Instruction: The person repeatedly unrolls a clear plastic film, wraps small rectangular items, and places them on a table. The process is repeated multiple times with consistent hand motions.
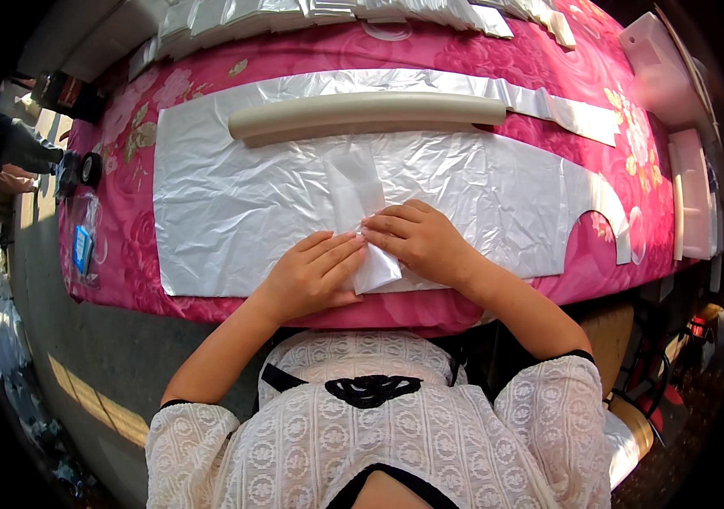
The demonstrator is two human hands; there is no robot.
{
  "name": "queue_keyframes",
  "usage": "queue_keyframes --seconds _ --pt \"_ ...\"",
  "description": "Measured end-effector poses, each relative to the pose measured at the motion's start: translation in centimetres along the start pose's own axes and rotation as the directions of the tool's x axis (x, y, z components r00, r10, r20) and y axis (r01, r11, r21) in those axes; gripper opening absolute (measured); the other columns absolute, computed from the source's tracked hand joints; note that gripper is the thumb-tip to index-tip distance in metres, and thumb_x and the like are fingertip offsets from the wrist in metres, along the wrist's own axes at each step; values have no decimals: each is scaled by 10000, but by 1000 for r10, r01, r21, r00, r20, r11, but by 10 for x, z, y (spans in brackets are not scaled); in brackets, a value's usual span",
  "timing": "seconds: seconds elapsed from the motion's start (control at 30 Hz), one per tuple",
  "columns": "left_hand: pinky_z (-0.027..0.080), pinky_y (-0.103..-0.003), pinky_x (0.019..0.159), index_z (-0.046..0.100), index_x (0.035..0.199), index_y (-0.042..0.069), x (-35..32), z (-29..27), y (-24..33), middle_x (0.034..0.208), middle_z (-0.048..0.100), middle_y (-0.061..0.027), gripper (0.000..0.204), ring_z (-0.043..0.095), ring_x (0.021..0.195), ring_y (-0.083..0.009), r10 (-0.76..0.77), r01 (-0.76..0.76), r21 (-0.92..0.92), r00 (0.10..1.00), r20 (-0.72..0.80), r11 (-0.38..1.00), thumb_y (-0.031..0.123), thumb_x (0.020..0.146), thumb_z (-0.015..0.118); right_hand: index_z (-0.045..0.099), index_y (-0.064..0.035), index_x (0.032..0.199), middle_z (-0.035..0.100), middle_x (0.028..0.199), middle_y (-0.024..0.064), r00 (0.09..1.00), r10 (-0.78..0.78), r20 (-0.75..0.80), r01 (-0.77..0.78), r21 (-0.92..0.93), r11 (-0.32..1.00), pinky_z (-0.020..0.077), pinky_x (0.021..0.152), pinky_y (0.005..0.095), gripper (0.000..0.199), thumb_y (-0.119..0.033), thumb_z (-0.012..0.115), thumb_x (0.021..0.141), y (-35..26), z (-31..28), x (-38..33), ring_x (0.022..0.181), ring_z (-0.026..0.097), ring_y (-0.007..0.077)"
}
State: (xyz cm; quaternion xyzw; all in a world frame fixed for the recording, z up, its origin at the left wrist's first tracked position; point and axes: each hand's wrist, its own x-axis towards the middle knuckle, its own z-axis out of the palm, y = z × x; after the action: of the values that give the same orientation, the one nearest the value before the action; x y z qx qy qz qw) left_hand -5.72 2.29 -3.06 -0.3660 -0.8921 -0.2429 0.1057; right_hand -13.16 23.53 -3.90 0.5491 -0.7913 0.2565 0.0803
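while white plastic [226, 195] overlies pink cloth [129, 237], the sun-striped floor [133, 339] seems concrete.

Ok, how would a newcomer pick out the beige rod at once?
Start at the pink floral tablecloth, then find the large white plastic sheet spread on it. Across the sheet's far side, beyond the left hand and right hand, lies the beige rod: long, smooth and rounded, unlike the shiny, crinkled plastic beneath.

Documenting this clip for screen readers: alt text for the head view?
A person's left hand and right hand meet at the fingertips on a thin, translucent white plastic film, over a flat, wrinkled white plastic sheet. A long, beige, cylindrical bar lies across the sheet; beneath is a pink floral tablecloth.
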Motion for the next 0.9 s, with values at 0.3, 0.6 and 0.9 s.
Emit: queue_keyframes --seconds 0.3,0.6,0.9 --pt "447 -346 807 588 1059 30 0 7 0 1068 614 -111 452 594 985 -225 -117 117 -5 991 -69 993 57 614 663 624 -80 985 605 1021 32 997 71 6 -71 21 997 478 758 310 273 -100 563 720 -1 -4 -9 909 568 191" --pt "469 -254 727 464 1262 9 10 9 -1 866 673 -108 516 639 744 -136 -662 596 -431 750 -4 678 -11 767 607 674 -63 858 638 706 81 847 529 57 -510 366 778 470 590 311 124 -111 628 754 4 -10 11 639 599 209" --pt "462 -215 619 253 1353 -59 35 -1 -18 714 650 -81 688 585 626 -85 -828 784 -440 542 143 438 81 793 628 671 6 739 606 575 115 492 752 438 -871 240 430 445 532 303 284 -270 619 780 18 -19 50 522 580 185"
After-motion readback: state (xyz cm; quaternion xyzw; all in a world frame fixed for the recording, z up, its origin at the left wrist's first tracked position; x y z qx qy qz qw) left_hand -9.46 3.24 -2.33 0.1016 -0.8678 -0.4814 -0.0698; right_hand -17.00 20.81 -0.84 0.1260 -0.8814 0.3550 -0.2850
